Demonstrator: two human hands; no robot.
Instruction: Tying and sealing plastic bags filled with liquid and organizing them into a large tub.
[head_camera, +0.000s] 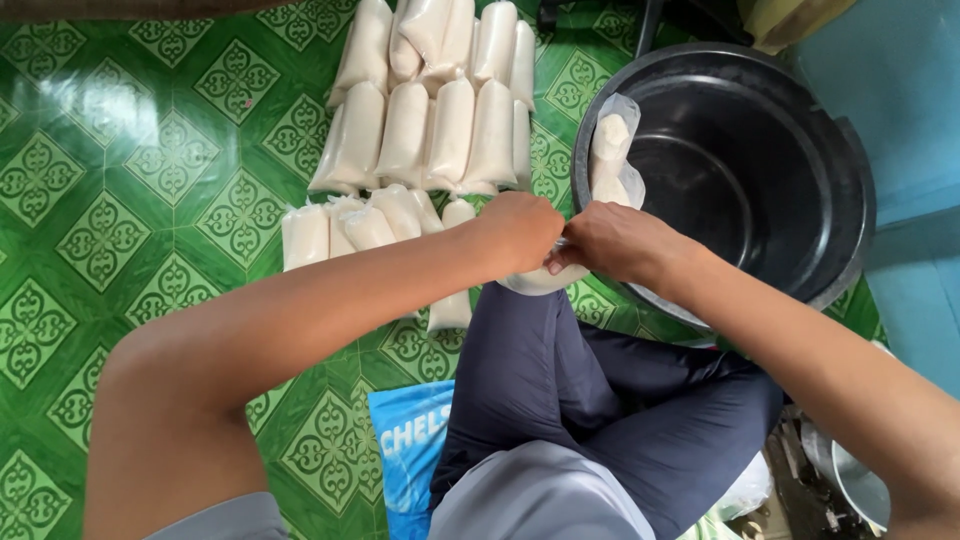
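Note:
My left hand (518, 230) and my right hand (612, 241) meet over my knee, both pinching the top of a small clear plastic bag (540, 281) filled with pale, cream-coloured stuff. The bag hangs just under my fingers and is mostly hidden by them. Another filled bag (611, 150) leans upright on the rim of a large black tub (740, 170) just beyond my right hand. Several filled, tied bags (440, 130) lie in rows on the green patterned floor beyond my left hand.
My crossed legs in dark trousers (600, 400) fill the lower middle. A blue plastic sheet (410, 440) lies under my left knee. A metal bowl (850, 480) sits at the lower right. A blue surface (900, 100) borders the tub on the right.

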